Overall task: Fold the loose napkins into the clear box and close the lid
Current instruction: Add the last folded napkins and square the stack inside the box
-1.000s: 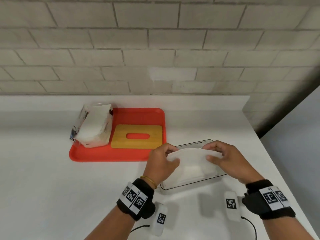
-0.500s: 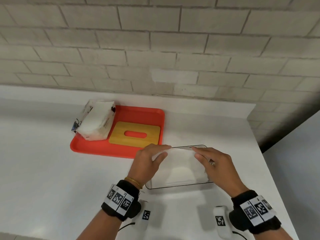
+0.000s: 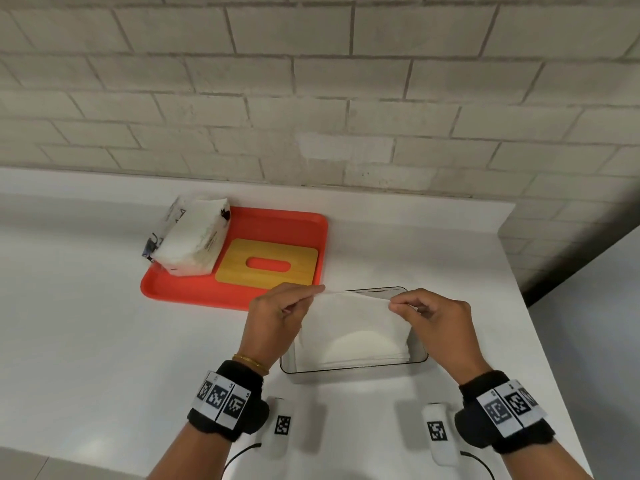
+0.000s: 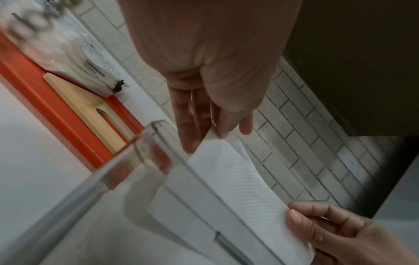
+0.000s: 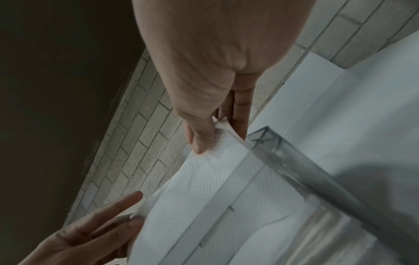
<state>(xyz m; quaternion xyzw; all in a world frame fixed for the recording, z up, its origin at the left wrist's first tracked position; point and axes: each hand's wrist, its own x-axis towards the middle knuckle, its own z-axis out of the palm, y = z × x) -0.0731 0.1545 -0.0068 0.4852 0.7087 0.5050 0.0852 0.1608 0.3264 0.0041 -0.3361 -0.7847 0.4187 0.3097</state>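
A clear box sits on the white counter in front of me, with white napkins stacked inside. The top napkin is lifted by its far edge above the box. My left hand pinches its left corner between thumb and fingers. My right hand pinches the right corner, thumb on top of the napkin. The box wall shows close by in both wrist views. The wooden lid, with an oval slot, lies on the red tray.
An opened napkin pack lies on the tray's left end, overhanging its rim. A brick wall rises behind the counter. The counter's right edge runs close to the box, with a dark gap beyond it.
Both hands have lifted the top napkin's far edge up from the box by its corners. My head view has tilted and shifted, so the scene sits lower in the frame.
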